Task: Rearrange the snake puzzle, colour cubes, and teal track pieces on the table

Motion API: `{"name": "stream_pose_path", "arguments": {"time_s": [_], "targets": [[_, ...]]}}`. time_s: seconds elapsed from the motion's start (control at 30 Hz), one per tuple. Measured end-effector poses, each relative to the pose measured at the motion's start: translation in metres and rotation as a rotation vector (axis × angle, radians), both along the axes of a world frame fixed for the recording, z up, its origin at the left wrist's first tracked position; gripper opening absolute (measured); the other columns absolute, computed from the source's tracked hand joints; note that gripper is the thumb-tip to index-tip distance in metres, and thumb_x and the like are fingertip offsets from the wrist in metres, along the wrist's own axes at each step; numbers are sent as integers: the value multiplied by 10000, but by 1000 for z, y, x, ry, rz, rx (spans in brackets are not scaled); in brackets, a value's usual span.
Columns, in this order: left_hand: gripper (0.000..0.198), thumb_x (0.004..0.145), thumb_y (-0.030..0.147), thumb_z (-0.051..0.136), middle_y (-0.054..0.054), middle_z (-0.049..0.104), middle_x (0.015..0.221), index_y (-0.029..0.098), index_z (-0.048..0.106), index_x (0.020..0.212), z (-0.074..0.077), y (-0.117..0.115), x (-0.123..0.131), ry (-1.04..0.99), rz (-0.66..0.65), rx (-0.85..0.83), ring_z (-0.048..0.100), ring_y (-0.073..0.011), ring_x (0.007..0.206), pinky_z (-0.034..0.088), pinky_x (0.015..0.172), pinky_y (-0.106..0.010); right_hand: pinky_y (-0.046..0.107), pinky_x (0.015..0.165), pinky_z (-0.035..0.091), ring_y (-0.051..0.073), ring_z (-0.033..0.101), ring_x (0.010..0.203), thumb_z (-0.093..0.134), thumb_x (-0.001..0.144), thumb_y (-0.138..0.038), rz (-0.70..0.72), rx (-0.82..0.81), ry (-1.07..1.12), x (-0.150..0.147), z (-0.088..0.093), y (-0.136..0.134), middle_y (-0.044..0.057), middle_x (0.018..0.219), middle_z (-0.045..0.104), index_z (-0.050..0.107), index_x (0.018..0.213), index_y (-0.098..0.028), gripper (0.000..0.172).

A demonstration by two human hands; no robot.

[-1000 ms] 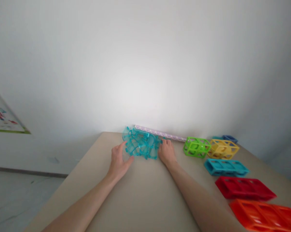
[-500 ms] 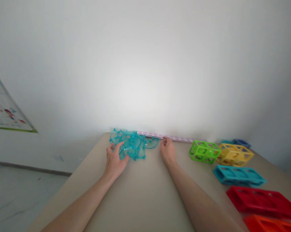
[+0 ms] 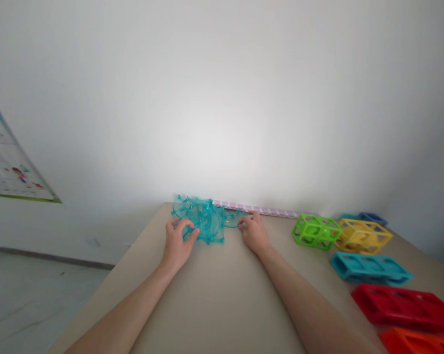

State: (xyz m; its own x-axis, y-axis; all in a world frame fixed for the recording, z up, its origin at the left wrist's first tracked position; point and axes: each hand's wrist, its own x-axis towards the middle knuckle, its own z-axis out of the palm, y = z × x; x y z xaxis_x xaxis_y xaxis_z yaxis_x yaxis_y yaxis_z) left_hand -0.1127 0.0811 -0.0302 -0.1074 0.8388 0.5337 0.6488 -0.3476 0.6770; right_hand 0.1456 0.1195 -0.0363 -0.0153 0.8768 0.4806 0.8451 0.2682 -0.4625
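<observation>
A loose heap of see-through teal plastic pieces [image 3: 207,219], with rounded edges and small knobs, lies at the table's far edge by the wall. My left hand [image 3: 178,242] is at the heap's near left side. Its thumb and index finger are curled almost tip to tip on a teal piece, whose exact shape I cannot make out. At the right end, my right hand [image 3: 255,232] has its fingers bent together at the edge of a rounded teal piece [image 3: 232,220]. Some of its fingertips are hidden.
A lilac patterned strip [image 3: 269,210] runs along the wall. To the right stand openwork blocks: green [image 3: 316,231], yellow [image 3: 364,236], teal [image 3: 371,268], red [image 3: 406,309] and orange [image 3: 417,341]. A dark blue piece [image 3: 372,219] sits behind. A poster [image 3: 11,162] hangs at left.
My left hand's thumb and index finger have drawn together on the teal pieces. My right hand's fingers have curled to the left, onto the rounded teal piece. The view has shifted slightly.
</observation>
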Motion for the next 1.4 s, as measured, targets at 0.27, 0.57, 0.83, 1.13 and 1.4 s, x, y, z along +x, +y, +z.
{"name": "stream_pose_path", "arguments": {"time_s": [0.27, 0.57, 0.83, 1.13, 1.4], "targets": [[127, 826, 351, 568, -42, 631, 921, 227, 585, 847, 3, 2, -4, -31, -26, 24, 591, -242, 966, 427, 915, -391, 351, 901, 437, 222, 585, 954, 514, 853, -218, 217, -2, 83, -37, 17, -40, 74, 1071, 619, 532, 1234, -224, 381], [175, 863, 398, 515, -32, 662, 920, 231, 560, 890, 3, 2, -7, -130, 61, 30, 625, -220, 933, 446, 843, -327, 297, 684, 449, 189, 590, 671, 523, 753, -185, 98, -177, 423, -69, -1, -41, -14, 691, 602, 454, 1257, -155, 510], [208, 879, 432, 500, -30, 638, 894, 228, 536, 883, 4, 4, -5, -209, 95, 62, 626, -200, 934, 457, 861, -313, 290, 569, 459, 177, 574, 580, 451, 744, -282, 46, -198, 922, -54, -2, -28, -22, 613, 571, 475, 1206, -114, 492], [228, 829, 444, 563, 3, 594, 801, 220, 527, 818, 7, 1, -4, -226, 90, 134, 602, -173, 824, 457, 803, -268, 278, 554, 465, 142, 552, 559, 530, 630, -286, 189, -183, 1185, -53, 5, -39, -18, 652, 563, 526, 1171, -117, 566], [302, 757, 394, 653, 34, 562, 752, 215, 417, 698, 10, -2, 0, -223, 60, 194, 589, -139, 763, 445, 770, -230, 251, 452, 380, 126, 498, 439, 551, 760, -329, 164, -265, 992, -63, 6, -109, -40, 576, 529, 638, 1082, -169, 370]]}}
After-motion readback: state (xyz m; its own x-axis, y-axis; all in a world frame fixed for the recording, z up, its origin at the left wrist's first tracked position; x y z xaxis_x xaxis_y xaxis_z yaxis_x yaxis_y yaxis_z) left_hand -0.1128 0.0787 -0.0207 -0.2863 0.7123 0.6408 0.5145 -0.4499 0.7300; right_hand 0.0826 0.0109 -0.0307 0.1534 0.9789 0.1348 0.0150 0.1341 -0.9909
